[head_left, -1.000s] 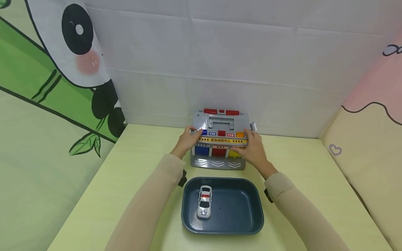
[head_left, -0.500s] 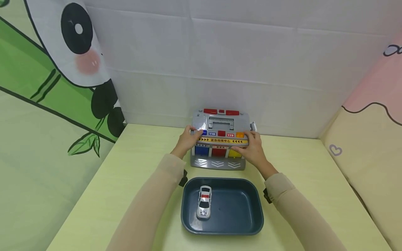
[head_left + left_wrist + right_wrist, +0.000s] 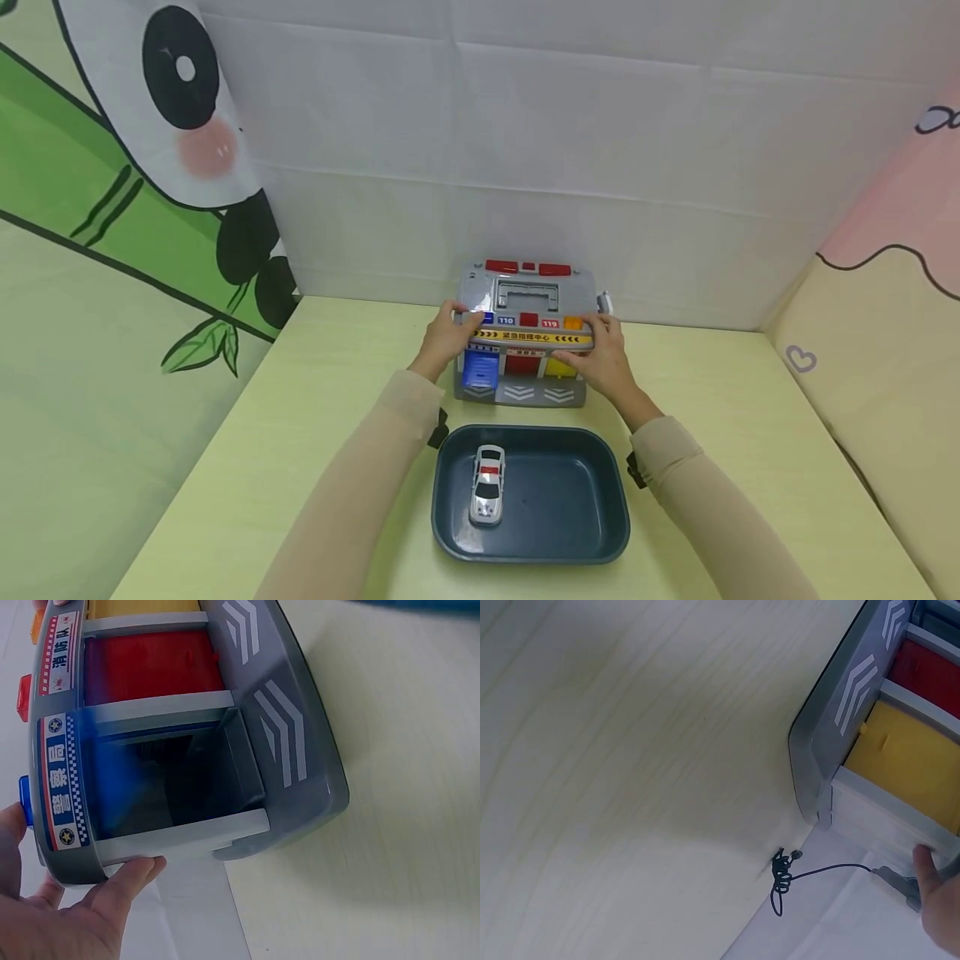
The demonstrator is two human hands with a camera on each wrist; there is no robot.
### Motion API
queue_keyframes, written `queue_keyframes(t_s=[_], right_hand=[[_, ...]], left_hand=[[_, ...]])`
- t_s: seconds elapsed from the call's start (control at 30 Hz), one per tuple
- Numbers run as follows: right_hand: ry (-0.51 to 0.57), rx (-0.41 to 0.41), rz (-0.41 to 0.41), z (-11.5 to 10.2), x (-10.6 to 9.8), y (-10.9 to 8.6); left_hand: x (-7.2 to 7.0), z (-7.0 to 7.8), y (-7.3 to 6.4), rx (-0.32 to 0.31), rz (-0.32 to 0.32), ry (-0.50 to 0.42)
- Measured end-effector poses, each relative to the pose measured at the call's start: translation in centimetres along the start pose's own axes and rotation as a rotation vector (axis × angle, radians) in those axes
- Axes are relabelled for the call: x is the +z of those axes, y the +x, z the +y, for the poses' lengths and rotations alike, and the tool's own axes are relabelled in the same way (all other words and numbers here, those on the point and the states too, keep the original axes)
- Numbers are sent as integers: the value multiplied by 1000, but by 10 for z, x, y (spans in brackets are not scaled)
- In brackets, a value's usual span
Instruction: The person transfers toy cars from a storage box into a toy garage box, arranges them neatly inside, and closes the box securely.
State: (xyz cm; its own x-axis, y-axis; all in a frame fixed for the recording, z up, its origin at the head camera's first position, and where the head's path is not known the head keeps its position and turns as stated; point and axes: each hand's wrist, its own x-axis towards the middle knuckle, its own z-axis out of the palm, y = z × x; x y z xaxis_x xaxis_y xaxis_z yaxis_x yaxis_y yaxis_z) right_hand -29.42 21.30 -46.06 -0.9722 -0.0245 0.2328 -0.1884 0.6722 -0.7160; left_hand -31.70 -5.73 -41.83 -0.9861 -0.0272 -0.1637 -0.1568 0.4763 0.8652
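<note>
A grey toy garage (image 3: 532, 337) stands at the back of the table between both hands. My left hand (image 3: 442, 337) grips its left front corner, a finger at the blue button (image 3: 25, 801) and the thumb low on the side. The blue door (image 3: 481, 369) is swung up and outward, blurred in the left wrist view, with a dark bay behind it. On the other corner, my right hand (image 3: 606, 358) grips the garage, fingers near the orange button (image 3: 573, 322). The red door (image 3: 522, 365) and yellow door (image 3: 907, 757) are closed.
In front of the garage sits a dark blue tray (image 3: 555, 500) holding a white toy car (image 3: 487, 486) with a red roof stripe. A coiled black cord (image 3: 781, 871) hangs by the garage's right side. A white cloth wall (image 3: 525, 125) rises right behind.
The blue door has swung from closed to open. Both hands have kept their places on the garage; the tray and car are unmoved.
</note>
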Motion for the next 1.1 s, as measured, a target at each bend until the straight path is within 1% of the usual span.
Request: queue_keyframes(t_s=[0.17, 0.33, 0.5, 0.6, 0.7, 0.77, 0.93, 1.03, 1.1], right_hand=[[15, -9, 8, -5, 4, -5], [39, 6, 10, -9, 5, -12], [85, 11, 14, -9, 2, -18], [123, 12, 12, -9, 1, -21], [143, 17, 15, -10, 2, -24], [146, 22, 20, -11, 2, -26], [152, 32, 33, -15, 2, -31], [177, 42, 33, -18, 1, -33], [202, 52, 34, -19, 1, -35]], left_hand=[[-5, -7, -3, 19, -21, 11], [-12, -17, -9, 81, -60, 13], [-18, -27, -22, 136, -96, 56], [-23, -31, -35, 148, -115, 86], [-29, -32, -53, 160, -120, 135], [-31, -32, -68, 180, -107, 167], [-32, -32, -112, 274, -83, 248], [-28, -34, -138, 327, -99, 301], [-24, -36, -152, 366, -130, 350]])
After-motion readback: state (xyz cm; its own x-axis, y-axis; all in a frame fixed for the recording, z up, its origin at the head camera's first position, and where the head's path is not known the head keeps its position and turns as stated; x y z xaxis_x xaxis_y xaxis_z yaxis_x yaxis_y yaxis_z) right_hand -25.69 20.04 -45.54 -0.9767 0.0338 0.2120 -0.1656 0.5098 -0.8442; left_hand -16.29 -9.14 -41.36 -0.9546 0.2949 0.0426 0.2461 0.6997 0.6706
